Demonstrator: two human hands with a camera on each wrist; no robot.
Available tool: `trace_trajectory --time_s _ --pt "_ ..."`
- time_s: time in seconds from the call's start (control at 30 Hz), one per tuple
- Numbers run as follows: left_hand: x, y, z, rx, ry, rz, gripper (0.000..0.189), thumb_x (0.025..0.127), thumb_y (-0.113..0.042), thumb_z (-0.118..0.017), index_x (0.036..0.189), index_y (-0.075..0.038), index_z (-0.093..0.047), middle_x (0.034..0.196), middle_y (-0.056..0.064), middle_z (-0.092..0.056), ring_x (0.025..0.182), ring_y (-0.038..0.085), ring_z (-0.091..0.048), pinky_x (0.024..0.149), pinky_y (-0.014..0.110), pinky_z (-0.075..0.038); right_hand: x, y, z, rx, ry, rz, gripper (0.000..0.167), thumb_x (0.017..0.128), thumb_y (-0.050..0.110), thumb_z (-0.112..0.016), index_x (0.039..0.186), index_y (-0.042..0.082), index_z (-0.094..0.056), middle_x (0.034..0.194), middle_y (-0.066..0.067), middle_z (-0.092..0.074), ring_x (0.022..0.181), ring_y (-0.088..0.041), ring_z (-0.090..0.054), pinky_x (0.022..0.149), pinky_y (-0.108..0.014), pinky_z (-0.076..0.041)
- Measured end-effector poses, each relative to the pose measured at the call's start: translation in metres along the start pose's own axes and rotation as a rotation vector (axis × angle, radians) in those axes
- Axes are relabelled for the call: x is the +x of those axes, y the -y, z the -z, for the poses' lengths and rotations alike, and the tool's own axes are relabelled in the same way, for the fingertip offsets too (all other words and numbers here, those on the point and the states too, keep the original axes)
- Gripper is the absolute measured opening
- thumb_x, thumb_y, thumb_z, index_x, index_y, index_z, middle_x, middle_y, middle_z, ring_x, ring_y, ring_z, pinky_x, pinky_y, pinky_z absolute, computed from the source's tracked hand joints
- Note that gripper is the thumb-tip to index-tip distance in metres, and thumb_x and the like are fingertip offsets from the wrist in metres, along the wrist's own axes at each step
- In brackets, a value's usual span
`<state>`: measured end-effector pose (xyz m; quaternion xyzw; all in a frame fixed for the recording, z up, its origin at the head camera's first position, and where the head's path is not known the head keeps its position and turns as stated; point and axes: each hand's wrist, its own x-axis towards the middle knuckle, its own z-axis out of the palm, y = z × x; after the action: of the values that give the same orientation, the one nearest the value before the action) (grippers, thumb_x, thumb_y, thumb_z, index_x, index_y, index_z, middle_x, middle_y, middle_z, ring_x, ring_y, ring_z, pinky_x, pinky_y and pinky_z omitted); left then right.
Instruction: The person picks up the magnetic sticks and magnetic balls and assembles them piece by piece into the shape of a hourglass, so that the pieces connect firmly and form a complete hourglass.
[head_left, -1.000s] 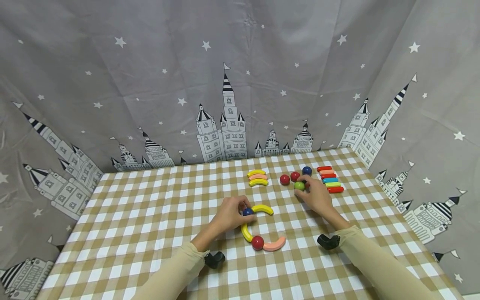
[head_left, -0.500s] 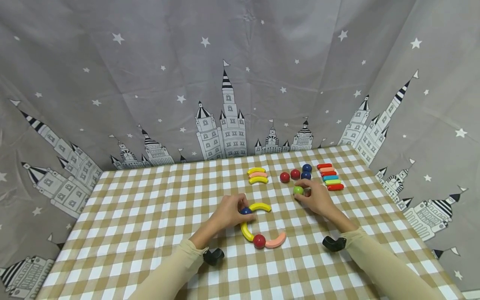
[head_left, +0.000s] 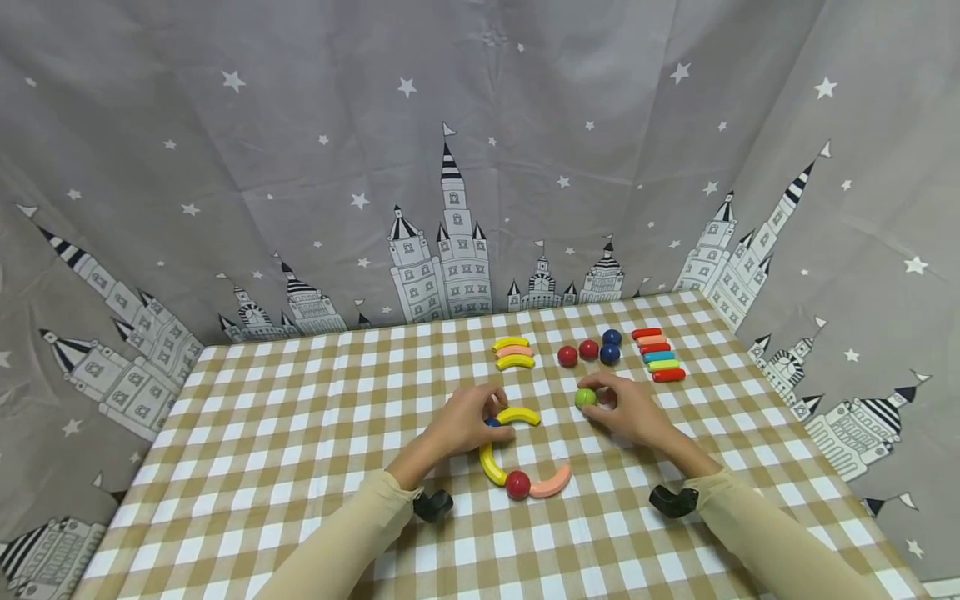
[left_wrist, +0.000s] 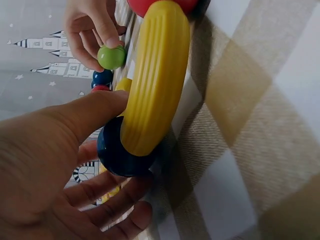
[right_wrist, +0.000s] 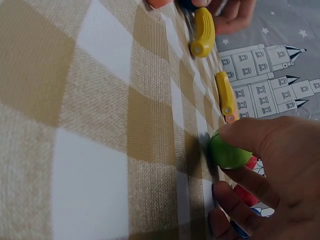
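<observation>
My left hand [head_left: 467,422] grips a dark blue ball [left_wrist: 125,155] between thumb and fingers. Joined to that ball are two curved yellow sticks: one [head_left: 519,415] reaches right, the other [left_wrist: 159,75] curves down to a red ball [head_left: 518,485]. From the red ball a curved pink stick [head_left: 551,482] extends to the right. My right hand [head_left: 626,410] pinches a green ball [head_left: 586,398] between thumb and fingertips, right of the upper yellow stick and apart from it. In the right wrist view the green ball [right_wrist: 227,152] is low over the cloth.
Behind the hands lie a stack of curved yellow and pink sticks [head_left: 514,352], red balls [head_left: 578,352], blue balls [head_left: 611,346] and a row of several short coloured sticks [head_left: 660,357]. A checked cloth [head_left: 300,450] covers the table; a grey curtain hangs behind.
My right hand has drawn the green ball away from the other balls, leftward and toward me, uncovering a second blue ball. The left hand stays on its blue ball, nearly still.
</observation>
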<state>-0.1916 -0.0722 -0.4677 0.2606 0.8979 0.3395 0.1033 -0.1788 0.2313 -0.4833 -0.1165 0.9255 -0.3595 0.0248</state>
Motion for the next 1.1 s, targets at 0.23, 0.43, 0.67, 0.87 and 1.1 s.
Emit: trace_trajectory --time_s 0.23,0.43,0.67,0.87,1.1 --pt "0.016 -0.002 -0.003 0.069 0.041 -0.115 0.032 0.084 -0.016 -0.086 0.111 -0.004 -0.074 0.091 0.004 -0.067 0.079 0.016 -0.055 0.075 0.031 -0.048 -0.004 0.002 -0.001 0.015 0.008 -0.009 0.035 0.091 0.015 -0.078 0.125 0.012 -0.069 0.123 -0.008 -0.068 0.103 -0.023 -0.064 0.089 -0.043 -0.054" --pt "0.023 -0.001 -0.009 0.106 0.036 -0.152 0.026 0.085 -0.015 -0.084 0.109 -0.007 -0.078 0.085 0.000 -0.068 0.074 0.012 -0.050 0.069 0.027 -0.041 -0.006 0.007 -0.005 0.010 0.037 0.005 0.033 0.090 0.017 -0.079 0.122 0.015 -0.071 0.116 -0.001 -0.070 0.096 -0.018 -0.062 0.084 -0.037 -0.052" --pt "0.023 0.004 -0.014 0.080 -0.019 -0.184 0.018 0.086 -0.011 -0.080 0.103 -0.007 -0.079 0.086 0.000 -0.070 0.074 0.013 -0.052 0.067 0.026 -0.042 -0.008 0.012 -0.011 0.032 0.084 0.132 0.032 0.090 0.014 -0.079 0.121 0.013 -0.071 0.109 0.003 -0.070 0.092 -0.017 -0.062 0.083 -0.037 -0.053" --pt "0.017 0.007 -0.014 0.002 -0.058 -0.145 0.015 0.087 -0.010 -0.081 0.102 -0.007 -0.079 0.084 -0.002 -0.069 0.073 0.013 -0.056 0.067 0.026 -0.045 -0.010 0.017 -0.018 0.048 0.091 0.183 0.034 0.090 0.015 -0.080 0.122 0.013 -0.071 0.116 0.000 -0.071 0.094 -0.016 -0.063 0.084 -0.036 -0.054" --pt "0.013 0.010 -0.013 -0.044 -0.102 -0.109 0.013 0.086 -0.013 -0.083 0.099 -0.011 -0.081 0.085 -0.004 -0.072 0.072 0.013 -0.059 0.065 0.024 -0.046 -0.010 0.023 -0.024 0.028 0.061 0.182 0.035 0.089 0.016 -0.082 0.122 0.014 -0.073 0.114 0.001 -0.071 0.091 -0.015 -0.063 0.079 -0.032 -0.053"
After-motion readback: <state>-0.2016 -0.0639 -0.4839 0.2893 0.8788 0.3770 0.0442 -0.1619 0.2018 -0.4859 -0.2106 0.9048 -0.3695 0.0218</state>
